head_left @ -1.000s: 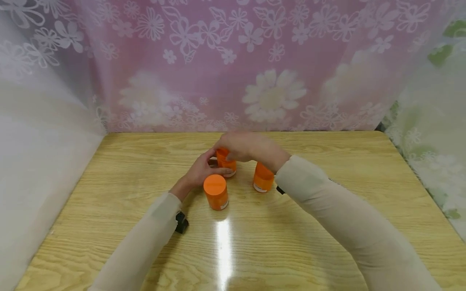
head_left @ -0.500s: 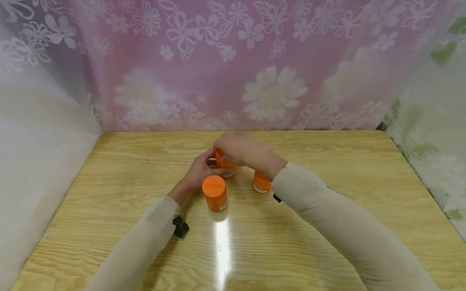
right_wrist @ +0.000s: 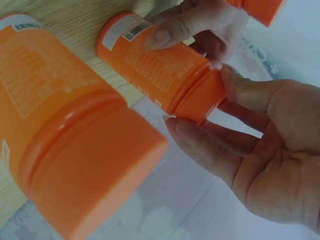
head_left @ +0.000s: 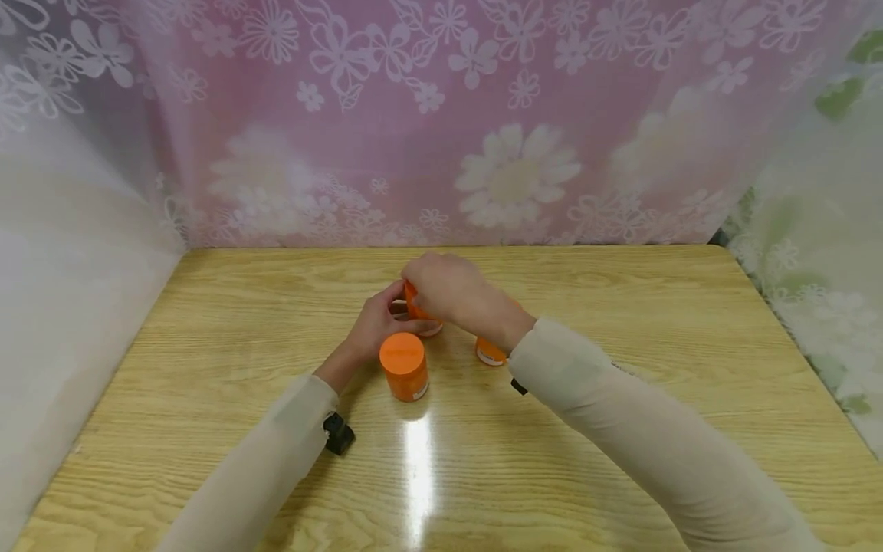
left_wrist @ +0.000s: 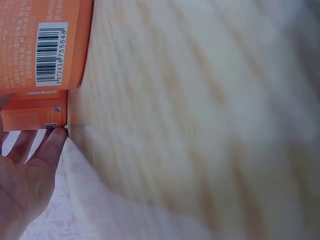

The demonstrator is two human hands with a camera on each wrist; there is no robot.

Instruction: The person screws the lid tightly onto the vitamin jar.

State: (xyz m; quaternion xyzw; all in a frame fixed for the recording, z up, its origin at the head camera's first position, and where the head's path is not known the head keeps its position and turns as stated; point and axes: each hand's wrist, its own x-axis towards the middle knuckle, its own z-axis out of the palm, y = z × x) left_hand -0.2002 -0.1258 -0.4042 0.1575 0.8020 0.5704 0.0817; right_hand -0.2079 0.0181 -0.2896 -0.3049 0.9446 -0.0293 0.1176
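Three orange jars with orange lids and printed labels stand on the table. My left hand (head_left: 375, 326) grips the body of the far jar (right_wrist: 150, 60), thumb on its near side. In the right wrist view, my right hand (right_wrist: 265, 135) pinches that jar's lid (right_wrist: 201, 102) between thumb and fingers; the lid sits on the jar's top. In the head view, my right hand (head_left: 458, 291) covers most of this jar. A second jar (head_left: 405, 376) stands just in front of my left hand, lid on. The third jar (head_left: 490, 351) is partly hidden under my right wrist.
The wood-grain table (head_left: 586, 445) extends on all sides of the jars. A pink flowered curtain (head_left: 386, 153) hangs along its back edge, and pale sheets flank it left and right. Black cameras, such as the left wrist camera (head_left: 339, 434), sit under the wrists.
My right hand has turned slightly over the far jar's lid, and its wrist has lowered, covering more of the third jar. My left hand keeps its grip. The head view has shifted slightly.
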